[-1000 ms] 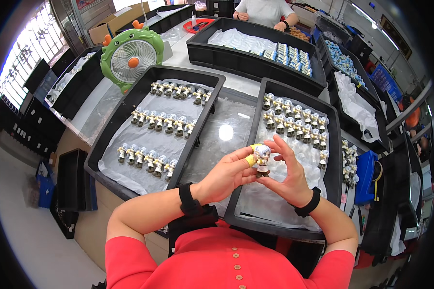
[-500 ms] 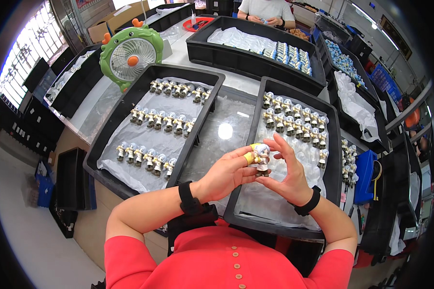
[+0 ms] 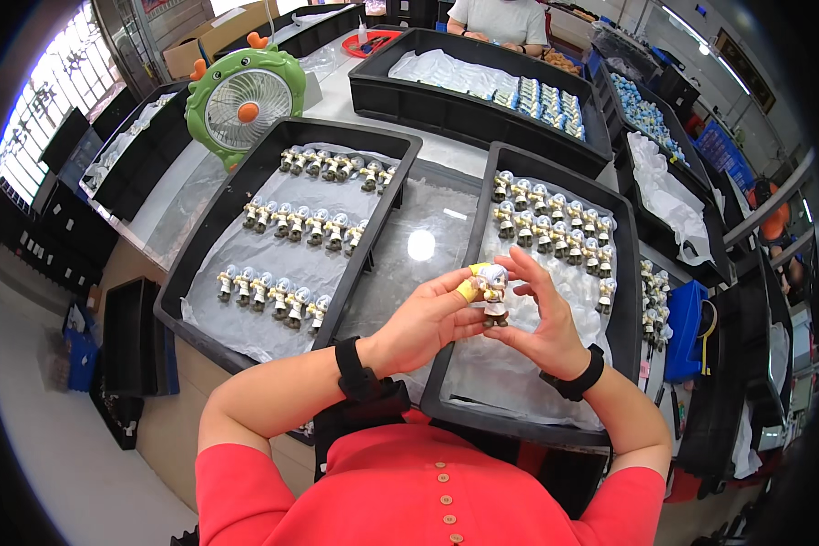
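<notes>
A small toy figurine (image 3: 494,293) with a pale round head and a brown base is held between both hands above the near end of the right black tray (image 3: 482,414). My left hand (image 3: 425,318) pinches its head side, a yellow cover on one fingertip. My right hand (image 3: 543,320) grips its base with the fingers spread upward. Rows of like figurines (image 3: 548,221) stand at the far end of that tray. The left black tray (image 3: 211,238) holds three rows of figurines (image 3: 302,225) on a clear plastic liner.
A green round desk fan (image 3: 241,98) stands behind the left tray. More black trays (image 3: 455,105) with packed items lie farther back, where another person (image 3: 499,18) sits. Bins of small parts (image 3: 692,318) line the right side.
Both hands keep the figurine in nearly the same spot; it has only turned slightly between the fingers.
</notes>
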The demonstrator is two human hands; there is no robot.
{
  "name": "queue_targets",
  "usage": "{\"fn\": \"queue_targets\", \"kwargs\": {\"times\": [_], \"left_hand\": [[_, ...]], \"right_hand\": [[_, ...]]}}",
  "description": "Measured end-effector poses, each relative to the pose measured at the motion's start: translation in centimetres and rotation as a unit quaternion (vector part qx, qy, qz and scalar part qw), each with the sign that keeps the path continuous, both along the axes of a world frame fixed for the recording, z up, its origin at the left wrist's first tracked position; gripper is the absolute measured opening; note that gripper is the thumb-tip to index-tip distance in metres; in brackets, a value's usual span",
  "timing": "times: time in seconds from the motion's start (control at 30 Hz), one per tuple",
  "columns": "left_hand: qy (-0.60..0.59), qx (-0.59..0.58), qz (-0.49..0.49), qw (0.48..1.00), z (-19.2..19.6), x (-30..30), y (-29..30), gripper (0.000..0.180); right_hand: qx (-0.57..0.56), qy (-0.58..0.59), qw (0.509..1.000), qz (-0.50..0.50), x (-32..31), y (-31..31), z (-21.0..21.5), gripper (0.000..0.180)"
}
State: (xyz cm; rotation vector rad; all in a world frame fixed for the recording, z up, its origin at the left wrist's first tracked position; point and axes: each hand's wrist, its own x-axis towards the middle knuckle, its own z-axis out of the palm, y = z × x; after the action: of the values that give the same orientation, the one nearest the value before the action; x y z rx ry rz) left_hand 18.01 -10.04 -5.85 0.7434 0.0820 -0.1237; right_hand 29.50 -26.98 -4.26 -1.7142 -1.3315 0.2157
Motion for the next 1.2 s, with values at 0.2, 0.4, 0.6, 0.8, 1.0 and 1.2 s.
{"fn": "queue_targets", "kwargs": {"times": [0.2, 0.4, 0.6, 0.8, 1.0, 1.2], "left_hand": [[-0.002, 0.014, 0.013, 1.0, 0.0, 0.0, 0.0, 0.04], [0.012, 0.065, 0.049, 0.997, 0.0, -0.2, 0.0, 0.039], [0.005, 0.085, 0.061, 0.995, -0.1, -0.1, 0.0, 0.039], [0.005, 0.098, 0.072, 0.993, 0.2, -0.1, -0.2, 0.039], [0.002, 0.098, 0.071, 0.993, 0.1, 0.1, -0.2, 0.039], [0.0, 0.087, 0.073, 0.994, 0.1, 0.0, -0.2, 0.038]], "right_hand": [[0.01, 0.034, 0.999, 0.014, 0.1, 0.1, -0.4, 0.071], [0.022, 0.075, 0.996, 0.034, -0.2, 0.1, -0.8, 0.051], [0.028, 0.108, 0.993, 0.028, -0.2, 0.3, -1.2, 0.048], [0.023, 0.088, 0.996, 0.021, -0.2, 0.2, -1.2, 0.048], [0.013, 0.081, 0.996, 0.021, -0.1, 0.0, -0.9, 0.051], [0.009, 0.121, 0.992, 0.038, -0.5, 0.3, -0.4, 0.071]]}}
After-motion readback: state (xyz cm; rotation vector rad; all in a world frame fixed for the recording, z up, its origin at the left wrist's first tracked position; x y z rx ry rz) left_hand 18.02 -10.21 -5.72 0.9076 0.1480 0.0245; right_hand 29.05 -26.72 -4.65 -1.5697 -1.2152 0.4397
